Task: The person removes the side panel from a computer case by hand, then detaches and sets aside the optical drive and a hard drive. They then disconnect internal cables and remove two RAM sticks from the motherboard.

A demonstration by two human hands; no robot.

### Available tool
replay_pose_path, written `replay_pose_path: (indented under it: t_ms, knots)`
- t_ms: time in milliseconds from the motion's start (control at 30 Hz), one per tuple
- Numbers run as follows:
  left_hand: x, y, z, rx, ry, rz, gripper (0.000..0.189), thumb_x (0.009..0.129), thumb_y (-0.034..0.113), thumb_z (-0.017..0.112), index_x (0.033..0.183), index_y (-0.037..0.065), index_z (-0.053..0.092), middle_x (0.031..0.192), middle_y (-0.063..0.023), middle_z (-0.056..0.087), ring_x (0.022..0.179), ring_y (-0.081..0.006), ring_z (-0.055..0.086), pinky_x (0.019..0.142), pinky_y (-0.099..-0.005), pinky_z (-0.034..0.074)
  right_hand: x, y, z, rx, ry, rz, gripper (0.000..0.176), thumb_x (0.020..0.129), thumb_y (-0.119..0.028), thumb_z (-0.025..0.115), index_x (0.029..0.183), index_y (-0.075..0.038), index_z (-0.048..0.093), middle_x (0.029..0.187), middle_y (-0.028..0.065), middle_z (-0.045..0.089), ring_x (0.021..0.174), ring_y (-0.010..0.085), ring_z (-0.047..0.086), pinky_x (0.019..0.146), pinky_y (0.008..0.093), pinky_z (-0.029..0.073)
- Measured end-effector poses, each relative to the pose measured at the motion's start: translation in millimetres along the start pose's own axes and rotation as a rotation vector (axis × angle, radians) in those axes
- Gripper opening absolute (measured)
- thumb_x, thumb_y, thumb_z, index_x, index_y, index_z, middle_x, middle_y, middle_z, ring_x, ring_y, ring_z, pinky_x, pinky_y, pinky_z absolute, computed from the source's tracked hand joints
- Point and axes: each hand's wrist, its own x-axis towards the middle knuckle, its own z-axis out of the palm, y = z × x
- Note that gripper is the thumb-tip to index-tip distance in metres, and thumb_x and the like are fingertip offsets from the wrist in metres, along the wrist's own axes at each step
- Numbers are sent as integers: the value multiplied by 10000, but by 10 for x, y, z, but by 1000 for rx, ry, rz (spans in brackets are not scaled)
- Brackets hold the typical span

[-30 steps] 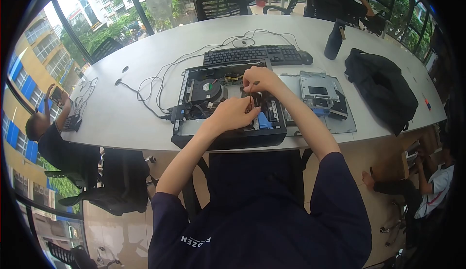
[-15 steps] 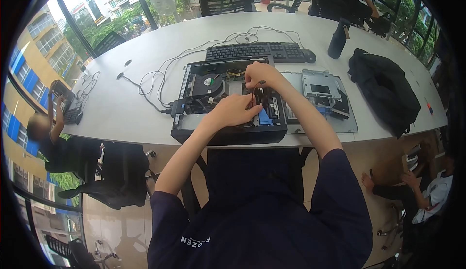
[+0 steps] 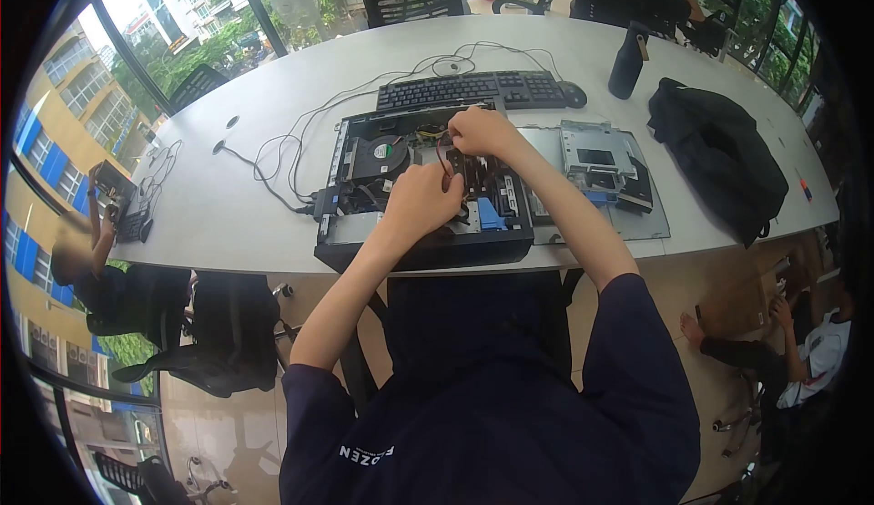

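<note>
An open black computer case lies on the white table in front of me, with a round fan inside at its left. My left hand rests over the middle of the case, fingers pinched on a thin dark cable. That cable loops up to my right hand, which is closed on its other end at the case's far edge. A blue part shows just right of my left hand. What lies under both hands is hidden.
A removed metal drive cage sits on a grey panel right of the case. Behind are a keyboard, mouse, dark bottle and loose cables. A black bag lies right. Other people sit left and lower right.
Both hands have shifted slightly toward the case's far edge, and the cable between them now bows out in a loop. My head has tilted a little.
</note>
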Motion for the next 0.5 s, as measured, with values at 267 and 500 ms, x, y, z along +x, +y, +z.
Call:
replay_pose_path:
  t_ms: [267, 500]
  knots:
    - [18, -49, 66, 43, -9, 54, 254, 915, 199, 585, 838, -18, 691, 675, -246, 643, 669, -421, 655, 674, -485, 514, -61, -72, -155, -39, -154, -9, 245, 708, -248, 744, 913, -115, 757, 950, 116, 745, 920, 283, 722, 809, 404, 584]
    - [13, -37, 36, 68, -106, 145, 244, 941, 192, 539, 851, -5, 652, 716, -235, 649, 734, -433, 648, 713, -518, 495, -55, -4, -105, 16, -118, -47, 230, 712, -253, 755, 895, -114, 743, 950, 105, 734, 935, 291, 709, 810, 417, 578]
